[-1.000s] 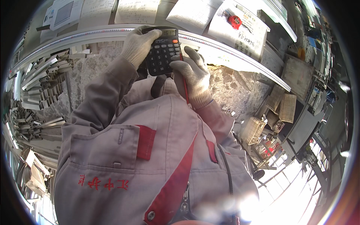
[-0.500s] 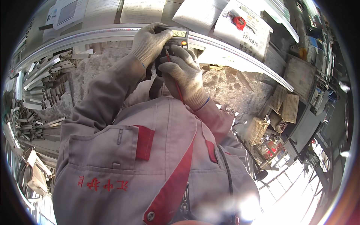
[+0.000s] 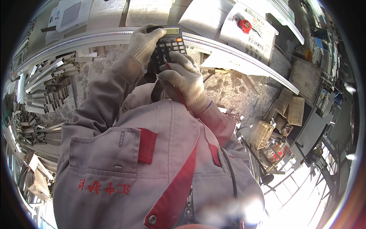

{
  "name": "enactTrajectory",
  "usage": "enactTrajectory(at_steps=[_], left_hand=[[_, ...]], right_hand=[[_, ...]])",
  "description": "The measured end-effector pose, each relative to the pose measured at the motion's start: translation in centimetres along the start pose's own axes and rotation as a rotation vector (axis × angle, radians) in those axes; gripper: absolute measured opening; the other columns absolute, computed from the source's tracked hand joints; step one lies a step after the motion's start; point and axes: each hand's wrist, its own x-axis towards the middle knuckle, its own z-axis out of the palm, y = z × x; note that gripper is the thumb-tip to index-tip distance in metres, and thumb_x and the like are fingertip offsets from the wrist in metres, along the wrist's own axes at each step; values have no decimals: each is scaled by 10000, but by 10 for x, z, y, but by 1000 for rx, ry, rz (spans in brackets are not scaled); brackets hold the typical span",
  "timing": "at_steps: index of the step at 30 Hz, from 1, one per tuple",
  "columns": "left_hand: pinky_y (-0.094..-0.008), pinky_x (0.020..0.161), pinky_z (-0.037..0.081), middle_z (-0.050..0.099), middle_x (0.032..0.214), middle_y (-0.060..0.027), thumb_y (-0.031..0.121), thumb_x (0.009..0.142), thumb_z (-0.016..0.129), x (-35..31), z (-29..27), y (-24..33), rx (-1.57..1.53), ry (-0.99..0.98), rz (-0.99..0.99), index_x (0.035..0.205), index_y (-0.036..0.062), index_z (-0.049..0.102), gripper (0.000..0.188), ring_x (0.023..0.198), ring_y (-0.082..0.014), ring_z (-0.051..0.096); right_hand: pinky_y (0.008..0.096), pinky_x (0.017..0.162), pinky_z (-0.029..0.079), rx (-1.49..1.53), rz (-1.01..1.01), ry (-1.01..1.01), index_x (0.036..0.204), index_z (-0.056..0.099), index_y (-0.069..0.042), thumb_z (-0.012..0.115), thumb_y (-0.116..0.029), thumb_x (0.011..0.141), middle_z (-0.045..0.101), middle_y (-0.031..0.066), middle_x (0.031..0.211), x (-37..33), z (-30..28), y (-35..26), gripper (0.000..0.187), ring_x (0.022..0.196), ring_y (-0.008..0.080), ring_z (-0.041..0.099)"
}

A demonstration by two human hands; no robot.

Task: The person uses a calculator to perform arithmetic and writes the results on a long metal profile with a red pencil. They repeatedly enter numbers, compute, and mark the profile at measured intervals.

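Observation:
My left hand (image 3: 146, 45), in a pale knitted glove, grips a black calculator (image 3: 161, 54) by its upper left side, thumb along the edge by the lit display. Over the lower keys is my gloved right hand (image 3: 187, 78), fingers curled around a slim red pencil (image 3: 180, 96). The pencil's tip points at the number keys; whether it touches one I cannot tell. Part of the calculator's lower end is hidden behind the right hand.
Beyond my hands a long rail with a measuring scale (image 3: 244, 55) crosses the bench. Written sheets (image 3: 148, 12) lie behind it, with a red tape measure (image 3: 244, 26) on one. Cut metal profiles (image 3: 49, 86) are stacked at left; plastic baskets (image 3: 295, 110) stand at right.
The calculator has shifted slightly left and tilted so more keys show, and its display reads differently. My right hand has moved a little left and down with the pencil.

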Motion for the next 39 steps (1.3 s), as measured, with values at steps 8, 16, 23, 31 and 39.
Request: enactTrajectory(at_steps=[8,16,23,31,39], left_hand=[[-233,668,526,763,953,-35,216,963,797,10,-17,-1,67,49,-28,1153,-12,755,299,758,-83,672],[-230,671,527,773,964,-23,236,960,826,10,-14,-8,161,2,-44,1160,7,760,311,774,-73,680],[-232,712,550,776,976,-35,224,974,811,4,-13,-8,120,-53,-100,1162,5,758,293,796,-89,702],[-237,752,576,774,988,-54,238,998,778,9,-18,-13,177,-96,-164,1176,-21,748,316,811,-100,716],[-268,784,584,773,1042,-67,211,998,761,26,-29,-39,253,-67,-229,1221,-35,731,333,852,-112,714]], right_hand=[[517,1026,556,0,140,180,1031,706,-95,800,68,754,786,104,1065,-11,-22,6,335,1174,424,701],[496,1005,561,-42,230,183,1028,717,-138,800,52,763,778,71,1072,-34,-8,15,336,1223,405,678],[426,1162,473,711,630,368,1256,665,-50,633,116,958,745,124,1263,-54,-6,13,343,1346,255,614],[384,1112,496,773,862,414,1366,640,1,567,-87,1093,728,165,1297,-58,-21,33,296,1227,227,678],[351,973,552,426,711,245,1380,700,-25,642,-132,1041,738,134,1197,-55,-26,99,361,1109,217,698]])
